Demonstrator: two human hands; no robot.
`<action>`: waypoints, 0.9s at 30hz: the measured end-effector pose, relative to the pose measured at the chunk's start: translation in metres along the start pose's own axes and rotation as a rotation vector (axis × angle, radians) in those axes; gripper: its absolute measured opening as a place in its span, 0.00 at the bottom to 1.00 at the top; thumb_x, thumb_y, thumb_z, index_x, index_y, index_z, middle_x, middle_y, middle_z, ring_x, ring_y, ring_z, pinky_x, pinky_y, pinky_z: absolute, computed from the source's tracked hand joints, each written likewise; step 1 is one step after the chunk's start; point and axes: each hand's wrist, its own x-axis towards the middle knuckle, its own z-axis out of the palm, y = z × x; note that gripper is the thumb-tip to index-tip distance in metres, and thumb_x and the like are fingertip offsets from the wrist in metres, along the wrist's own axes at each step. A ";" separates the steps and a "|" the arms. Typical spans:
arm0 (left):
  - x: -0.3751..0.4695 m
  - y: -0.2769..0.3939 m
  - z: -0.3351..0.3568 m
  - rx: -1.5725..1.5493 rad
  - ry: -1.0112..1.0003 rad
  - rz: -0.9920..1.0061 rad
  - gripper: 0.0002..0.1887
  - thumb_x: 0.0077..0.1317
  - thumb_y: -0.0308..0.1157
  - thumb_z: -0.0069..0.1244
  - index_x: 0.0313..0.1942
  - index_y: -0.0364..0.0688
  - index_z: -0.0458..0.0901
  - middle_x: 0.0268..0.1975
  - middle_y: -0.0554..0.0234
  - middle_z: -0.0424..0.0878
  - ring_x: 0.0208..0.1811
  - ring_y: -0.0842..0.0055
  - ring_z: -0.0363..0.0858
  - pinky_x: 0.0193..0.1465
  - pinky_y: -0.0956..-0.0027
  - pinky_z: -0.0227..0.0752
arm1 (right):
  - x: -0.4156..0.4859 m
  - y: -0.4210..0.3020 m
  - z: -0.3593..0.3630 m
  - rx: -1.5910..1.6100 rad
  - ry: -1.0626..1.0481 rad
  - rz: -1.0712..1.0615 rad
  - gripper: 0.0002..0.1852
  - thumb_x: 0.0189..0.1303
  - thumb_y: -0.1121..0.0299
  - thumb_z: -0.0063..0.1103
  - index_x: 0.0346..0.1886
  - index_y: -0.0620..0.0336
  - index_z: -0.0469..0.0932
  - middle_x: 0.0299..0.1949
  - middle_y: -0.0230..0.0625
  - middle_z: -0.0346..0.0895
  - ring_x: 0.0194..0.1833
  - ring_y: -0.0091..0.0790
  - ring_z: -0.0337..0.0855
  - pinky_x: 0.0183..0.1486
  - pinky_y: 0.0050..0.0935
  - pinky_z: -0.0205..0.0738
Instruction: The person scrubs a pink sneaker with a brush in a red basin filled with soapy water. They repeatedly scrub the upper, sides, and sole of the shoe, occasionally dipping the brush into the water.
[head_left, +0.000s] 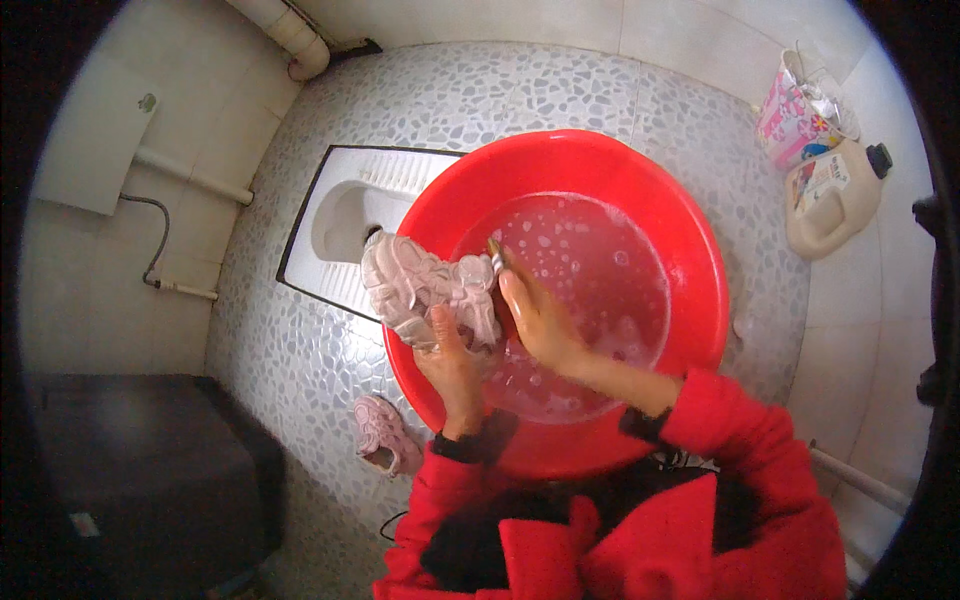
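My left hand (454, 371) grips a pale pink sneaker (405, 274) from below, its thumb lying along the shoe's side. The sneaker is tilted over the left part of a large red plastic basin (694, 255). Cloudy, sudsy water (585, 277) stands in the basin. Close to the shoe's right end, my right hand (547, 322) is closed around a small brown-tipped tool (494, 250), perhaps a brush; most of it is hidden by the fingers. A second pink sneaker (384, 435) rests on the floor to the left of the basin.
A white squat toilet (307, 244) is set in the pebble-patterned floor (480, 90), partly behind the basin. At right stand a beige detergent jug (829, 206) and a pink flowered bag (791, 124). A dark boxy appliance (150, 472) fills the lower left. Pipes (195, 176) run along the left wall.
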 end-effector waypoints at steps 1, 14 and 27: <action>0.002 -0.001 0.001 -0.046 -0.026 -0.005 0.25 0.73 0.51 0.44 0.48 0.33 0.75 0.39 0.63 0.81 0.33 0.80 0.76 0.35 0.72 0.72 | 0.001 0.001 0.000 -0.076 0.029 0.023 0.31 0.75 0.52 0.33 0.69 0.68 0.60 0.69 0.56 0.60 0.72 0.51 0.57 0.72 0.39 0.50; 0.010 -0.012 -0.010 0.120 -0.112 -0.153 0.29 0.74 0.53 0.38 0.56 0.33 0.74 0.51 0.57 0.81 0.48 0.72 0.80 0.51 0.67 0.74 | -0.017 0.020 -0.017 -0.420 -0.009 0.050 0.32 0.71 0.48 0.39 0.73 0.54 0.58 0.60 0.60 0.70 0.59 0.61 0.72 0.61 0.48 0.66; 0.001 -0.002 -0.007 -0.700 -0.589 -0.597 0.32 0.74 0.58 0.30 0.65 0.42 0.67 0.60 0.55 0.76 0.56 0.64 0.79 0.59 0.60 0.75 | -0.020 -0.016 -0.063 -0.753 -0.276 -0.240 0.34 0.63 0.46 0.53 0.73 0.33 0.59 0.43 0.50 0.69 0.37 0.58 0.78 0.39 0.51 0.76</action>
